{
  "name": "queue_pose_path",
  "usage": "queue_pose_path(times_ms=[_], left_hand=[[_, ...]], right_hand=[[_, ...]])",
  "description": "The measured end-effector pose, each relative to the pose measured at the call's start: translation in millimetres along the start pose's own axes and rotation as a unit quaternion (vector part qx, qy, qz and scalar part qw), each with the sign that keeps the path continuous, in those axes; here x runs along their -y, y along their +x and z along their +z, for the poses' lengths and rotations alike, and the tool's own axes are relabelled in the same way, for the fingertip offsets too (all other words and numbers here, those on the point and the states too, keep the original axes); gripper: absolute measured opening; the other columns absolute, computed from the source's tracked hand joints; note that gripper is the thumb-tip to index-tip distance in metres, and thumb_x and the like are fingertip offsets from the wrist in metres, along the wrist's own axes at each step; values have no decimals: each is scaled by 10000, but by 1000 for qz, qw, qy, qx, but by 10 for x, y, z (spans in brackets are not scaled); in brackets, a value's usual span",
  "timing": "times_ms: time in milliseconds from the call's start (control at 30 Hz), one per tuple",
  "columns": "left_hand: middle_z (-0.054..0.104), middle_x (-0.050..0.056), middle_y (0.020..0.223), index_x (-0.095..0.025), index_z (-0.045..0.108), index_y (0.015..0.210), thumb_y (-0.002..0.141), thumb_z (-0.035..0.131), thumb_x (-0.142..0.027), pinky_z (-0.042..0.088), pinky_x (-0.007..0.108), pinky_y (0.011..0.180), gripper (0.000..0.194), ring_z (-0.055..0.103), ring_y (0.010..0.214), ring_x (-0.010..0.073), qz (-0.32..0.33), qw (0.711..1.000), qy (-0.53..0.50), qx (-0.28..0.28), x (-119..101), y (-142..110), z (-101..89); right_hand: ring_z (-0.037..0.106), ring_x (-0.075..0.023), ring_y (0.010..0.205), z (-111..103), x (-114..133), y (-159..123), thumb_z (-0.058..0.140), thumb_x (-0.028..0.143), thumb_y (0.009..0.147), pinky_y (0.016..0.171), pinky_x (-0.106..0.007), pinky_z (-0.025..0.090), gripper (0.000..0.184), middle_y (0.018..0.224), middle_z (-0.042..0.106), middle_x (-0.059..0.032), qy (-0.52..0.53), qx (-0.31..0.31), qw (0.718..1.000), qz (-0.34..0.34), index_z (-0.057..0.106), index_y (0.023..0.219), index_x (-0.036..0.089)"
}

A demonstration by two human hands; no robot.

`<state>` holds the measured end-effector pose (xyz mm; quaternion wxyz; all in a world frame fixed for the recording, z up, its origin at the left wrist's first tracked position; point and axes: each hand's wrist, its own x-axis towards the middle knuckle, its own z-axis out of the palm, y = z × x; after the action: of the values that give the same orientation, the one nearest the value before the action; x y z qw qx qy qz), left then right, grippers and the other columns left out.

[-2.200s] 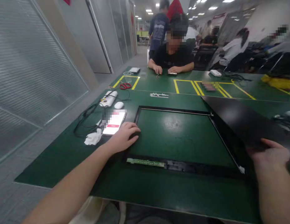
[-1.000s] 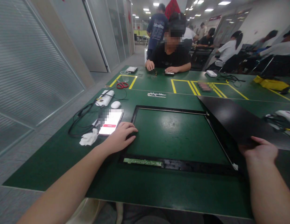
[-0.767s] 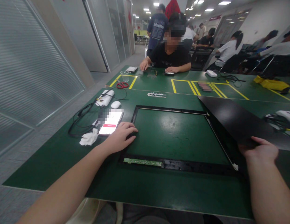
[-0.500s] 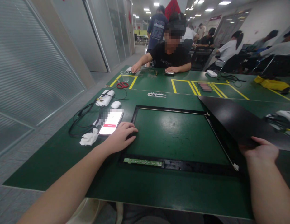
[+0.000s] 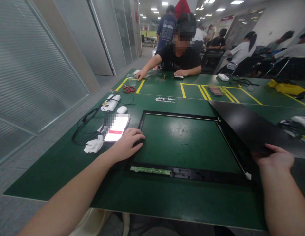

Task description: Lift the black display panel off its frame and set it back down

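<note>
A black rectangular frame (image 5: 181, 115) lies flat on the green table, with a narrow green circuit board (image 5: 150, 170) along its near bar. My left hand (image 5: 127, 142) rests at the frame's left side, fingers and thumb curved round that bar. Part of the bar is hidden beneath it. My right hand (image 5: 276, 159) grips a thin black panel (image 5: 250, 124) by its near edge, thumb on top and the other fingers hidden below. The panel is tilted, overlapping the frame's right side. White pieces sit at the frame's right corners.
Left of the frame lie a lit phone (image 5: 117, 128), crumpled tissue (image 5: 93, 144), a white oval case (image 5: 122, 110) and a white device (image 5: 111, 102) with black cables. Red scissors (image 5: 129, 89) and white strips (image 5: 165, 99) lie farther back. Across the table sits another person (image 5: 181, 59).
My hands, the frame and the panel stay practically still. Across the table, the other person's outstretched hand has shifted slightly toward me and the clear cup.
</note>
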<state>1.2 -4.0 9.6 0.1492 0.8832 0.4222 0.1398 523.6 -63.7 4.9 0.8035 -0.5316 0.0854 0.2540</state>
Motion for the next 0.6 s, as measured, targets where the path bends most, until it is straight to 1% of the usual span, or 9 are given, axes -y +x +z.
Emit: queue_pose_path(times_ms=[233, 333, 433, 600], left_hand=[[610, 133, 1277, -211, 689, 1165, 949, 526, -341, 435, 555, 1050, 300, 492, 1245, 336, -5, 1000, -4, 5, -16, -3, -14], [613, 127, 1276, -221, 691, 1159, 947, 527, -342, 433, 558, 1051, 294, 495, 1242, 335, -4, 1000, -8, 3, -16, -4, -14], [619, 119, 1269, -236, 694, 1149, 941, 534, -350, 438, 562, 1045, 285, 500, 1235, 337, -4, 1000, -13, -3, -9, -8, -12], [621, 117, 1266, -235, 693, 1156, 943, 535, -354, 441, 557, 1041, 291, 499, 1234, 339, -3, 1000, -11, -3, -5, -9, -13]], right_hand=[[664, -185, 787, -13, 9, 9, 468, 1, 510, 532, -331, 637, 334, 931, 654, -42, -5, -12, 1000, 1, 573, 784, 162], [660, -174, 775, -13, 13, 10, 468, -12, 514, 533, -314, 629, 347, 936, 649, -33, -5, -14, 1000, -3, 576, 791, 168], [659, -171, 762, -5, 13, -6, 468, -15, 521, 528, -305, 619, 323, 937, 644, -35, -5, -18, 1000, -5, 567, 770, 166], [657, -166, 764, -9, 8, -28, 464, -12, 527, 537, -300, 617, 323, 951, 644, -39, -4, -11, 1000, -6, 571, 777, 163]])
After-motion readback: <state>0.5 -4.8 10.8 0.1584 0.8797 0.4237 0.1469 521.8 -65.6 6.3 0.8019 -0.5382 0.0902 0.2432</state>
